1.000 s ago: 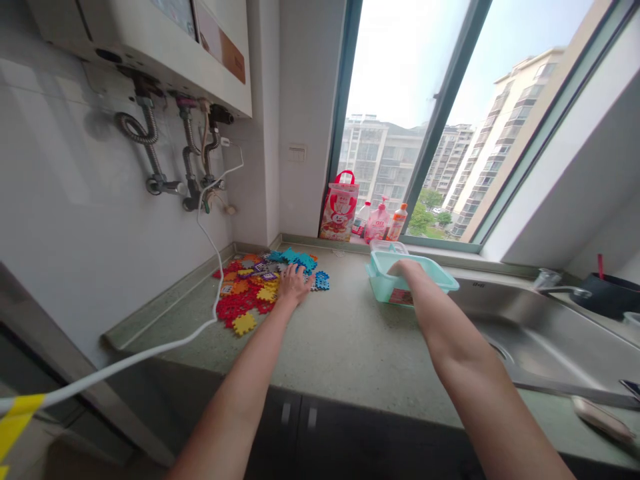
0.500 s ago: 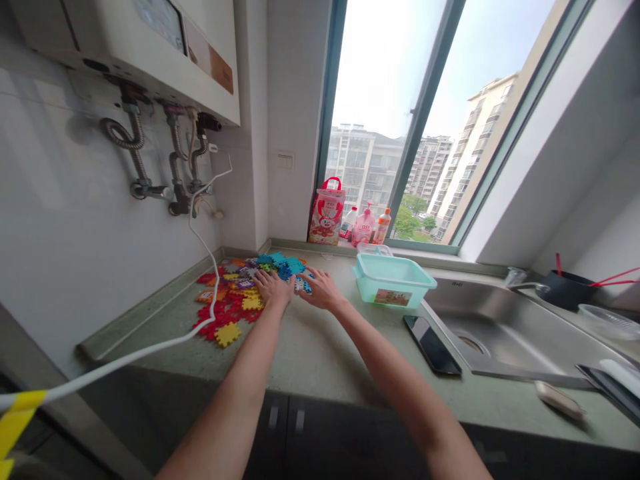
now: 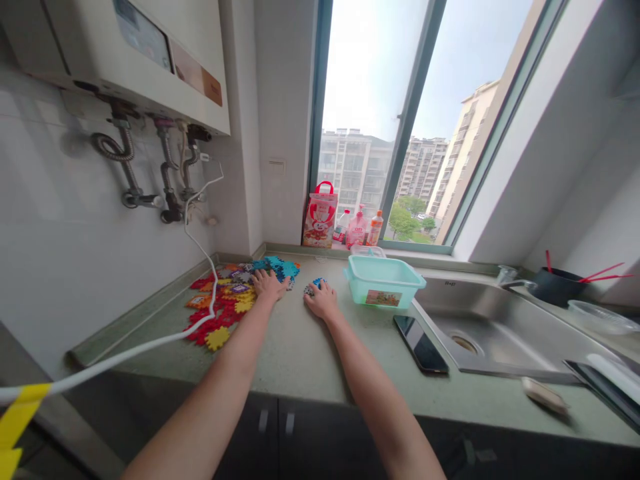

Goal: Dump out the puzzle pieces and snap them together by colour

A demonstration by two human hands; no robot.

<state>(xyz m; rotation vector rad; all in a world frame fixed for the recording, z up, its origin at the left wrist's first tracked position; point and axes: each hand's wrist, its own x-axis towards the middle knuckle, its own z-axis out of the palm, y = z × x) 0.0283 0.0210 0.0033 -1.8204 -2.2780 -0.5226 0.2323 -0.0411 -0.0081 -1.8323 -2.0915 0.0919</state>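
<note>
A heap of interlocking puzzle pieces [image 3: 223, 303] in red, yellow, purple, orange and blue lies on the counter at the left. On the heap's right side rests my left hand [image 3: 269, 287], its fingers spread over the pieces next to the blue ones [image 3: 284, 267]. Apart from the heap, my right hand [image 3: 323, 301] has its fingers curled over a few blue and white puzzle pieces [image 3: 314, 287] on the countertop. The hand partly covers them. Right of it stands a mint-green plastic box [image 3: 387, 273] with a picture label.
A white cable [image 3: 197, 325] runs across the heap from the water heater [image 3: 170, 60]. A black phone [image 3: 421, 343] lies beside the steel sink [image 3: 493, 333]. Bottles [image 3: 356, 228] and a red-handled bag [image 3: 320, 217] stand by the window. A clear lid [image 3: 367, 252] lies behind the box.
My right hand has drawn some blue and white pieces off the heap to the right, opening a gap. My left hand stays on the heap. The view has shifted slightly.
</note>
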